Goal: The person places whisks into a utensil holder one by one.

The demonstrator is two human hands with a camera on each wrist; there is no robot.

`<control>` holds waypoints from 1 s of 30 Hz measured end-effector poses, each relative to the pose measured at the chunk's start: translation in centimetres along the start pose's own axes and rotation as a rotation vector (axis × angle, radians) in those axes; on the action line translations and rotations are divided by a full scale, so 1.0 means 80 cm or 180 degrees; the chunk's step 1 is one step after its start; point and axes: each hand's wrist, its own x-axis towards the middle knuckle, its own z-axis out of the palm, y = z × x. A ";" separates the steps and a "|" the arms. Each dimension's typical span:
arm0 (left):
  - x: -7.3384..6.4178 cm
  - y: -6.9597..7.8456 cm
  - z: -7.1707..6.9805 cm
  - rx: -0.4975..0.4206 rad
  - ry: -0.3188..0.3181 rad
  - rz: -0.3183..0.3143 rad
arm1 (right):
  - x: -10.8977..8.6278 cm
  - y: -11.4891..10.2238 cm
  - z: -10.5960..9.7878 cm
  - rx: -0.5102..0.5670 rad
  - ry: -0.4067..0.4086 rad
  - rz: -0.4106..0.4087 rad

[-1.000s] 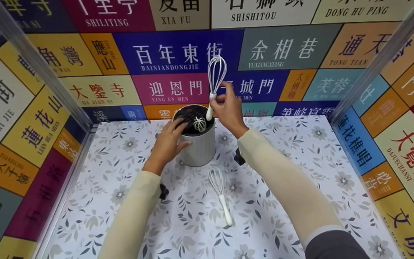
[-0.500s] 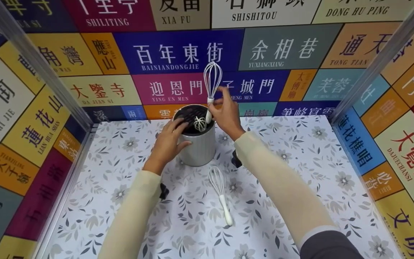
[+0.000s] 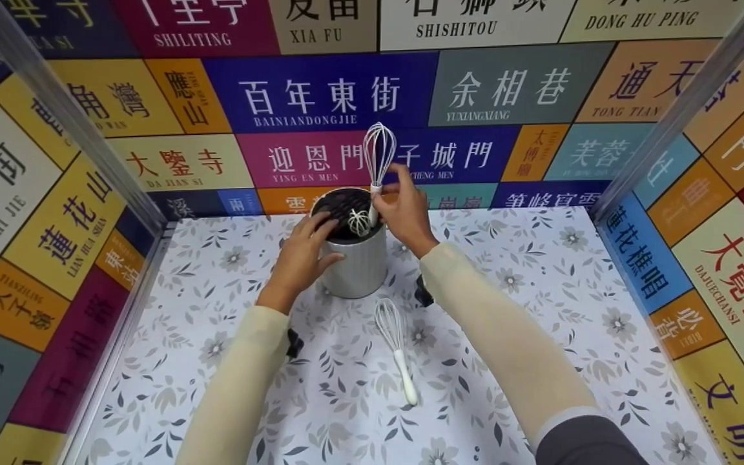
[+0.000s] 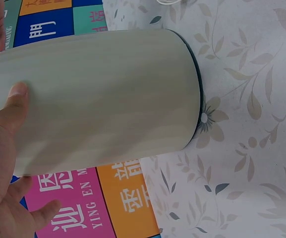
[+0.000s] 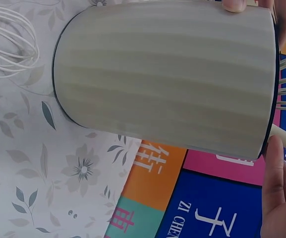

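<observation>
A white whisk stands wires up, its handle reaching down inside the right rim of a pale ribbed utensil holder. My right hand pinches that handle between thumb and fingers; in the right wrist view, the handle passes the rim beside my fingertips. My left hand grips the holder at its left side, thumb on the wall and fingers at the rim. Another whisk head shows in the dark mouth of the holder. A third whisk lies on the table in front.
The table is covered with a white leaf-and-flower cloth. Colourful sign-patterned panels stand close behind the holder and at both sides. Clear posts rise at the rear corners.
My right hand has moved down and slightly left, lowering the whisk's handle into the holder. The left hand, the holder and the whisk on the table have stayed put.
</observation>
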 end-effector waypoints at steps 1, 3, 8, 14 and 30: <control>0.000 0.000 0.000 0.0005 -0.0004 -0.0002 | 0.000 0.001 0.000 -0.0011 0.0008 -0.0019; 0.000 0.000 -0.001 0.0009 -0.0010 -0.0002 | 0.000 0.002 0.001 -0.0026 0.0019 -0.0040; -0.001 0.001 -0.002 0.0017 -0.0025 -0.0018 | 0.001 0.003 0.002 0.0010 0.0039 -0.0051; -0.001 0.002 -0.003 -0.0015 -0.0045 -0.0051 | 0.001 0.000 0.002 0.0166 -0.0010 0.0004; -0.001 0.002 -0.003 -0.0041 -0.0011 -0.0023 | 0.002 -0.002 0.001 0.0402 -0.0063 0.0136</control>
